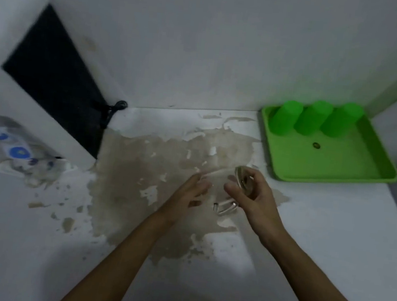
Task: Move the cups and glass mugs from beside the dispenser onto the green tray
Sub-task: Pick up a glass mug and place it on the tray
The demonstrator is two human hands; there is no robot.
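Note:
A clear glass mug (222,190) hangs tilted on its side above the middle of the counter, its handle pointing down toward me. My right hand (254,196) grips its base end. My left hand (188,193) is beside its mouth end with fingers spread; whether it touches the glass I cannot tell. The green tray (338,171) sits at the back right of the counter. Three green cups stand upside down along its far edge: left (286,117), middle (313,117), right (342,119).
The white water dispenser (27,76) with a black side panel fills the left, its blue and red taps (18,152) at the left edge. The white counter (330,239) has a large worn brown patch. A small dark spot (316,145) lies on the tray floor.

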